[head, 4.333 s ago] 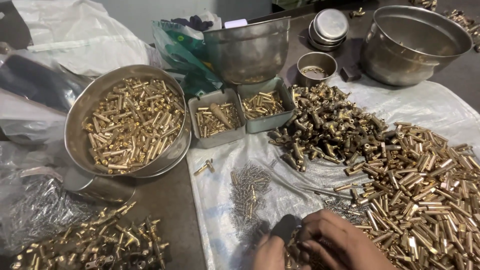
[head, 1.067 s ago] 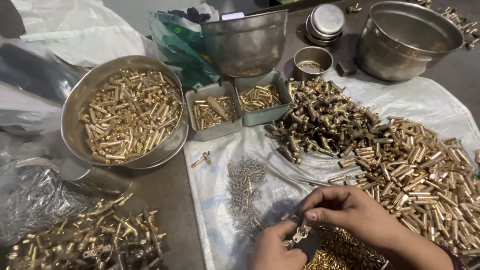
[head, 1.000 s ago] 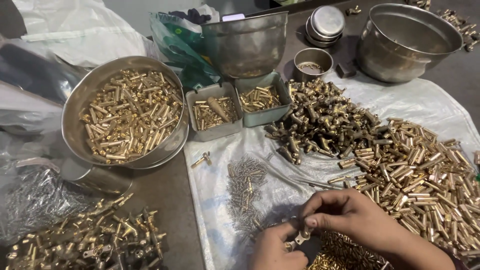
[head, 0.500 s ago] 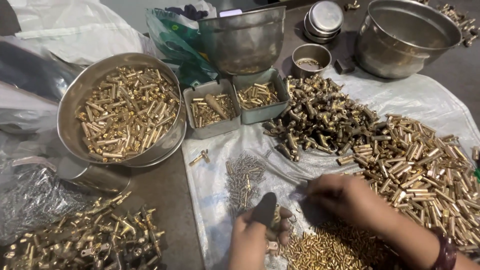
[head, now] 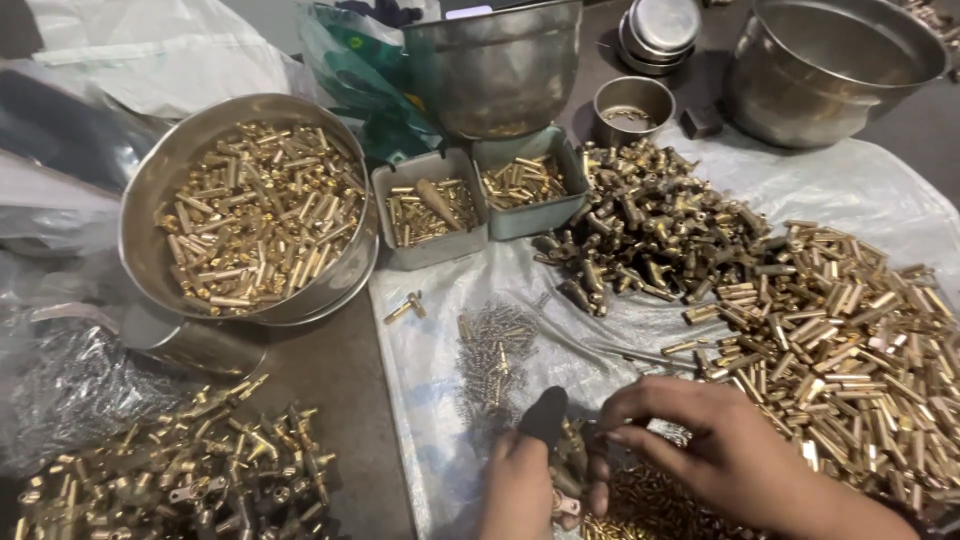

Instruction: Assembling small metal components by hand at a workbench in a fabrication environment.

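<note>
At the bottom middle, my left hand point(head: 530, 480) is closed around a small dark-handled tool point(head: 546, 415) and a brass fitting point(head: 570, 462). My right hand point(head: 700, 445) reaches in from the right, its fingertips touching the fitting held in my left hand. Under both hands lies a patch of tiny brass pieces point(head: 650, 505) on a white plastic sheet point(head: 430, 400). A small heap of silvery screws point(head: 495, 350) lies just above my left hand.
A large heap of brass tubes point(head: 850, 340) fills the right. Darker brass fittings point(head: 650, 225) lie behind it. A round steel bowl of brass parts point(head: 255, 215) sits left, two small grey trays point(head: 470, 205) beside it. Steel pots point(head: 830, 60) stand behind. More fittings point(head: 180, 470) lie bottom left.
Over the last seconds my hands shifted left and back while working a fitting; the dark tool now sticks up from my left hand. The camera view drifted slightly.
</note>
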